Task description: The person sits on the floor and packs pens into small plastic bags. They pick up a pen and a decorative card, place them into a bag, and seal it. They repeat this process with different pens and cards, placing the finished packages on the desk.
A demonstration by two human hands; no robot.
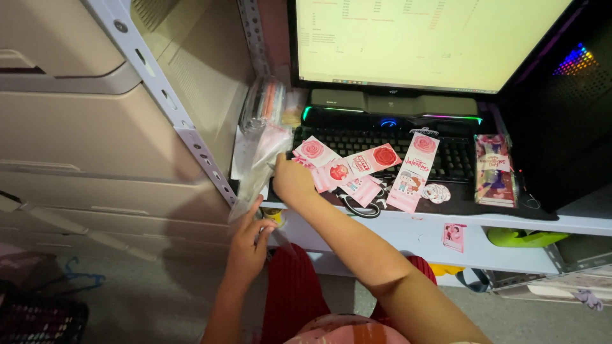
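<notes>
Left hand [247, 245] fingers pinch clear plastic sleeve [258, 167] left of keyboard [382, 150]. Right hand [292, 180] fingers closed on pink cards [347, 167] atop keyboard. Judged step: bagging; next needs sleeve mouth held open.

The left hand [247, 245] pinches the lower end of a clear plastic sleeve [258, 162] that hangs off the desk edge [510, 223], while the right hand [292, 181] grips the sleeve's upper part beside a fan of pink cards [357, 167]. The cards lie on a black keyboard [382, 146] below a bright monitor [421, 38]. Scissors [360, 207] rest at the desk edge, near the cards.
</notes>
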